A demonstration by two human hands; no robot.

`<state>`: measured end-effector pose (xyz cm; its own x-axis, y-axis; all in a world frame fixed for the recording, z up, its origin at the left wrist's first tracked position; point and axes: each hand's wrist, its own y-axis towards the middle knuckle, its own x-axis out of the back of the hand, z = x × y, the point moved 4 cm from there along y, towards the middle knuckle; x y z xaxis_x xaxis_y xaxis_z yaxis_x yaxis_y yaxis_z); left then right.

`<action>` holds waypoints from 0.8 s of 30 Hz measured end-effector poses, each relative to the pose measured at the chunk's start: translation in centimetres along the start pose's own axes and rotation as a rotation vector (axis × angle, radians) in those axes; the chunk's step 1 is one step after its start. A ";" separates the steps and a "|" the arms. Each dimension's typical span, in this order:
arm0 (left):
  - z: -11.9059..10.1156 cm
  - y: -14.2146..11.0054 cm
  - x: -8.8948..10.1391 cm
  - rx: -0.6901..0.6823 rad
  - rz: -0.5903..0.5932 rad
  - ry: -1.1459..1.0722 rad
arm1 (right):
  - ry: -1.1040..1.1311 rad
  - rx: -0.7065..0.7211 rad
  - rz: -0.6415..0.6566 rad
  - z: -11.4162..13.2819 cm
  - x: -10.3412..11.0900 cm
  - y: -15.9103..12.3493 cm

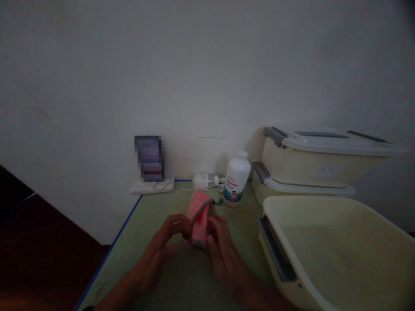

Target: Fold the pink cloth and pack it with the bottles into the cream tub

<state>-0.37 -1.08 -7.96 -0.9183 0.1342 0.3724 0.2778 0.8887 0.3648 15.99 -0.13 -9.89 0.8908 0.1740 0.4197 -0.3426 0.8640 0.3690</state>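
Over the table (145, 224), near the bottle (237, 179), my left hand (162, 239) and right hand (224, 248), half-curled, hold the pink cloth (200, 229) between them; I'd judge light, even pressure best, so it folds straight without bunching.

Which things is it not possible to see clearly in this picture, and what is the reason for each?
All in the head view:
Phone screen: covered by pixelation.
Small print on the white bottle: blurred, too small.
Inside of the folded pink cloth: mostly hidden by its own layers.
Contents of the upper lidded bin: behind its wall and lid.
Lower lidded bin: partly behind the open bin.
Open bin's near right part: cut off by picture edges.
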 end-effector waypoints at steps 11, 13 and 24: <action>2.9 1.7 0.1 0.160 -0.134 0.478 | -0.165 0.158 0.144 0.6 -0.8 -0.5; 2.8 1.9 0.3 0.256 -0.121 0.368 | -0.201 0.151 0.125 0.4 -0.9 -0.5; 3.7 1.2 2.4 0.641 -0.700 -0.487 | -0.442 0.062 0.250 0.8 -1.8 -0.3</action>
<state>-3.27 1.91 -9.81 -0.8694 -0.4607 -0.1788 -0.4252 0.8817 -0.2045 14.27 -1.05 -10.03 0.5721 0.1436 0.8075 -0.5585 0.7892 0.2553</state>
